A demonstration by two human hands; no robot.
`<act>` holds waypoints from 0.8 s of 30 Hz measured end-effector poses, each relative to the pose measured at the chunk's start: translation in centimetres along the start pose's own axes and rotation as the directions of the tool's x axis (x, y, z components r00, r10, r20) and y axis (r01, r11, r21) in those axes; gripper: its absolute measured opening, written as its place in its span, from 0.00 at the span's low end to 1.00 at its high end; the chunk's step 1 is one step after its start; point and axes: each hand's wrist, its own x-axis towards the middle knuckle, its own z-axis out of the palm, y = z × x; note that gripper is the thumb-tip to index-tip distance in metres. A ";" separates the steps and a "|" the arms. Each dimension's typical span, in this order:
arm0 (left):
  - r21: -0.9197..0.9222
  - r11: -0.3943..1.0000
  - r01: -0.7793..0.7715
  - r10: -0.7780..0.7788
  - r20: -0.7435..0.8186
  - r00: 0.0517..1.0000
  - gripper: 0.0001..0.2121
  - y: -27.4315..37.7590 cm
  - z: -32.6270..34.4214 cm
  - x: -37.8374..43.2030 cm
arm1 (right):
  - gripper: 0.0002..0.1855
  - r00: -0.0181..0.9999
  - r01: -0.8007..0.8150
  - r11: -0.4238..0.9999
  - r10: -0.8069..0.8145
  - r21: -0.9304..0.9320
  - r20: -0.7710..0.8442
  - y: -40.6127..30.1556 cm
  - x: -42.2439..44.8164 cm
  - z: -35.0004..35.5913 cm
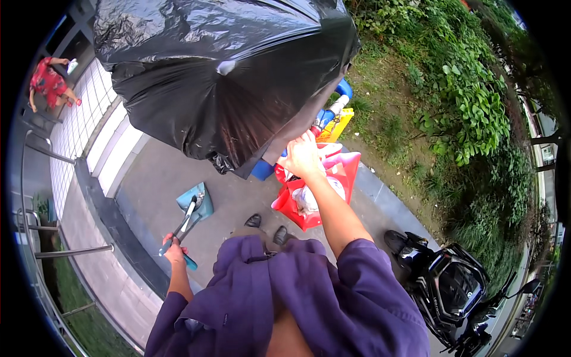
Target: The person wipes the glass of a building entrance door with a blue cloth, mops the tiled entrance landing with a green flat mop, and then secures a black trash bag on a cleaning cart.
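Observation:
My left hand (175, 250) is closed around the handles of a teal long-handled dustpan (204, 206) and a slim black-and-white tool (190, 213), whose tip lies over the pan. Small debris shows in the pan. My right hand (302, 154) grips the edge of a cart beside a large black plastic bag (223, 107). What its fingers close on is partly hidden, probably a handle or rim. Below that hand hangs a red bag (350, 172) with white plastic inside. Blue tubing (343, 89) and a yellow panel (341, 125) show behind it.
A black motor scooter (459, 285) stands at the lower right. White steps (116, 147) and metal railings (73, 252) run along the left. A person in red (47, 82) is on the tiled landing. Shrubs (468, 102) border the pavement on the right.

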 end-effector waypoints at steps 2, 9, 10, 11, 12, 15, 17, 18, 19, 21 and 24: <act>0.012 1.000 0.014 -0.013 -0.020 1.000 0.11 0.1 0.1 0.0 | 0.21 0.999 -0.003 1.000 0.004 -0.016 0.033 -0.1 -0.2 -0.3; 0.017 1.000 -0.025 0.025 0.010 1.000 0.10 2.0 1.1 -0.7 | 0.22 1.000 -0.011 0.999 0.011 0.033 0.020 0.8 -1.9 -0.9; 0.008 0.999 -0.033 0.033 0.007 0.999 0.10 2.1 1.4 -0.7 | 0.22 1.000 -0.012 0.999 0.013 0.048 -0.024 0.7 -2.1 -0.8; -0.004 1.000 -0.022 0.022 -0.007 1.000 0.10 2.0 1.5 -0.6 | 0.22 1.000 0.008 0.999 -0.007 0.044 -0.015 0.9 -2.1 -0.7; -0.015 1.000 -0.009 0.009 -0.019 1.000 0.10 1.8 1.5 -0.7 | 0.22 1.000 -0.005 1.000 0.004 0.017 0.024 1.0 -2.4 -0.8; -0.036 0.999 0.021 -0.023 -0.047 0.999 0.10 1.8 1.3 -1.0 | 0.17 0.995 0.082 0.995 -0.078 0.051 -0.069 1.3 -3.1 -1.1; -0.030 0.999 0.026 -0.028 -0.066 0.997 0.10 2.0 1.3 -1.3 | 0.16 0.999 0.033 0.998 -0.032 0.054 -0.007 1.9 -3.9 -1.2; -0.036 0.999 0.030 -0.032 -0.068 0.997 0.09 3.3 1.6 -0.6 | 0.15 0.998 0.050 0.997 -0.048 0.052 -0.046 1.6 -2.8 -1.4; -0.030 0.999 0.044 -0.047 -0.081 0.996 0.09 4.2 1.8 -0.9 | 0.15 1.000 0.022 0.998 -0.021 0.062 -0.018 2.1 -2.9 -1.3; -0.024 0.997 0.074 -0.076 -0.115 0.990 0.09 4.8 1.7 -1.1 | 0.16 1.000 0.017 1.000 -0.018 0.011 0.021 2.3 -3.2 -1.4; -0.007 0.992 0.124 -0.124 -0.146 0.982 0.12 5.1 1.6 -0.5 | 0.17 0.997 -0.021 0.998 0.026 -0.067 0.076 2.7 -3.4 -1.2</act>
